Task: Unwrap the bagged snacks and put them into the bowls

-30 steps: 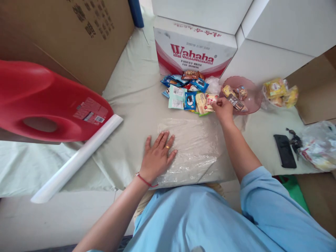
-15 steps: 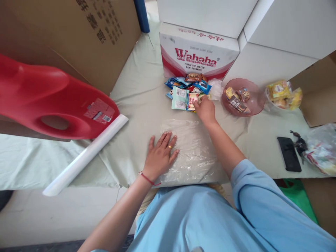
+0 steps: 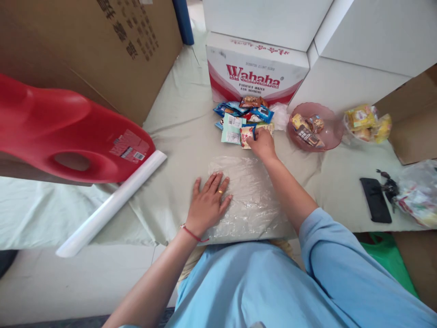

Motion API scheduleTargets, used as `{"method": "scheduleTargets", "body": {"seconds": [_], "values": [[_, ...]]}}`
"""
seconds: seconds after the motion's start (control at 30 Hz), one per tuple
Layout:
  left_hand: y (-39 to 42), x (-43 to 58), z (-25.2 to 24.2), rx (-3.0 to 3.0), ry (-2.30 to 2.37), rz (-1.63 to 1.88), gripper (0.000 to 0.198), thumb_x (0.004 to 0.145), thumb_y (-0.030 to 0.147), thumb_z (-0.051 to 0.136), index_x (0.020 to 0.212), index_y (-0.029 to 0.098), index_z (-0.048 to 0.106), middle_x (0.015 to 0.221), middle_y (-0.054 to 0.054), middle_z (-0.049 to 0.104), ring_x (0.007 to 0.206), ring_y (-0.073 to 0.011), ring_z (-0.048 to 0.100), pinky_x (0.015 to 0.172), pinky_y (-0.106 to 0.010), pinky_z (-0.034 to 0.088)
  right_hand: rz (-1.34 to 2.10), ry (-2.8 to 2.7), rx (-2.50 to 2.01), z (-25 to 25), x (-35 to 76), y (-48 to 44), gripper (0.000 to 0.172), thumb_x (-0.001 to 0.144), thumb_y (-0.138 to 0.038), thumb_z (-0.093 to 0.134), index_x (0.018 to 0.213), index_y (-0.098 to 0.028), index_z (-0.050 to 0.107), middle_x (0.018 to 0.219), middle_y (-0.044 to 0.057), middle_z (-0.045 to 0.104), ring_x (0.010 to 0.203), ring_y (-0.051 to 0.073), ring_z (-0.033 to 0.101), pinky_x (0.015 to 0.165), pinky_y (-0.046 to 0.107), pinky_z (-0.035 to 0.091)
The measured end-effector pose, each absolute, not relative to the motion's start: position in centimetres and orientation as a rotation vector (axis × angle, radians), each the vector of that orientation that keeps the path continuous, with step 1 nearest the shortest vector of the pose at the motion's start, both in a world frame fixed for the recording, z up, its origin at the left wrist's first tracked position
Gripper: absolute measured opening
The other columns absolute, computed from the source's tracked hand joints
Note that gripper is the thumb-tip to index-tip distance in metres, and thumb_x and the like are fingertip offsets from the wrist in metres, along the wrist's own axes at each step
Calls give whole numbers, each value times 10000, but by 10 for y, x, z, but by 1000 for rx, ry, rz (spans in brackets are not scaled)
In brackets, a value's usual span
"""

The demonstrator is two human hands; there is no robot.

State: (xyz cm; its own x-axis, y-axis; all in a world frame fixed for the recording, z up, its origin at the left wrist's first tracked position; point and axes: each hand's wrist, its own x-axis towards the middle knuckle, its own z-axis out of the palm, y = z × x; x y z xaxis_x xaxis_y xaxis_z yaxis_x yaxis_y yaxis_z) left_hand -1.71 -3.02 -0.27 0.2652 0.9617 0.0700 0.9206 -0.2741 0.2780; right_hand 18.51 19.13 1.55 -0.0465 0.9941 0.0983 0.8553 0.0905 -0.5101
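My left hand (image 3: 207, 202) lies flat with fingers spread on a sheet of clear plastic wrap (image 3: 251, 191) laid on the pale cloth in front of me. My right hand (image 3: 262, 142) reaches forward to a pile of small snack packets (image 3: 243, 118) and pinches a red-and-white packet (image 3: 246, 135) at the pile's near edge. A pale green packet (image 3: 231, 129) lies just left of it. The pile sits in front of a red-and-white Wahaha carton (image 3: 256, 73).
A pink dish (image 3: 332, 132) with several snacks stands right of the pile, then a clear bag of yellow snacks (image 3: 367, 120). A black phone (image 3: 375, 200) and a plastic bag (image 3: 416, 193) lie at right. A white roll (image 3: 111, 205) and a red plastic stool (image 3: 68, 136) are at left, cardboard boxes behind.
My right hand moved left from beside the pink dish to the snack pile and took hold of the red-and-white packet. My left hand stayed flat on the wrap.
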Motion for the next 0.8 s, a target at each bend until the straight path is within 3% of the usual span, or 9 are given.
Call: {"method": "scheduleTargets", "body": {"seconds": [0.2, 0.33, 0.47, 0.57, 0.7, 0.8], "values": [[-30, -17, -1, 2341, 1780, 331, 562, 1087, 468, 398, 1602, 258, 478, 1692, -123, 429, 1582, -313, 385, 1305, -638, 152, 697, -1839, -1689, 42, 201, 153, 258, 792, -365, 647, 976, -235, 521, 926, 32, 661, 778, 188, 579, 728, 308, 460], [-30, -17, -1, 2345, 1765, 330, 563, 1088, 461, 398, 1606, 254, 474, 1695, -126, 423, 1586, -316, 378, 1301, -644, 159, 806, -2164, -1515, 71, 218, 96, 306, 824, -351, 660, 1076, -242, 525, 933, 18, 682, 711, 174, 585, 644, 281, 414], [-30, -17, -1, 2347, 1766, 342, 566, 1087, 462, 401, 1617, 271, 459, 1694, -126, 425, 1590, -314, 373, 1308, -635, 137, 587, -2676, -1570, 77, 212, 40, 223, 911, -275, 605, 1128, -227, 581, 1176, 106, 687, 868, 238, 678, 662, 309, 433], [-30, -17, -1, 2337, 1769, 353, 568, 1085, 451, 402, 1629, 291, 440, 1692, -123, 429, 1587, -311, 381, 1313, -627, 124, 519, -2864, -1630, 68, 204, 15, 197, 1008, -258, 510, 1180, -236, 606, 1335, 135, 641, 884, 246, 702, 631, 320, 443], [-31, -15, -1, 2315, 1771, 354, 571, 1084, 446, 400, 1634, 295, 434, 1700, -119, 416, 1593, -314, 369, 1316, -630, 112, 817, -2790, -1401, 64, 217, 8, 271, 957, -407, 697, 1154, -243, 611, 1430, 113, 582, 1026, 250, 708, 748, 337, 533], [-31, -14, 0, 2306, 1770, 334, 574, 1091, 467, 381, 1628, 274, 443, 1716, -120, 387, 1607, -307, 343, 1317, -628, 104, 906, -2610, -1351, 62, 227, 22, 340, 927, -393, 749, 1194, -237, 608, 1432, 111, 582, 1174, 259, 677, 898, 364, 550]]}}
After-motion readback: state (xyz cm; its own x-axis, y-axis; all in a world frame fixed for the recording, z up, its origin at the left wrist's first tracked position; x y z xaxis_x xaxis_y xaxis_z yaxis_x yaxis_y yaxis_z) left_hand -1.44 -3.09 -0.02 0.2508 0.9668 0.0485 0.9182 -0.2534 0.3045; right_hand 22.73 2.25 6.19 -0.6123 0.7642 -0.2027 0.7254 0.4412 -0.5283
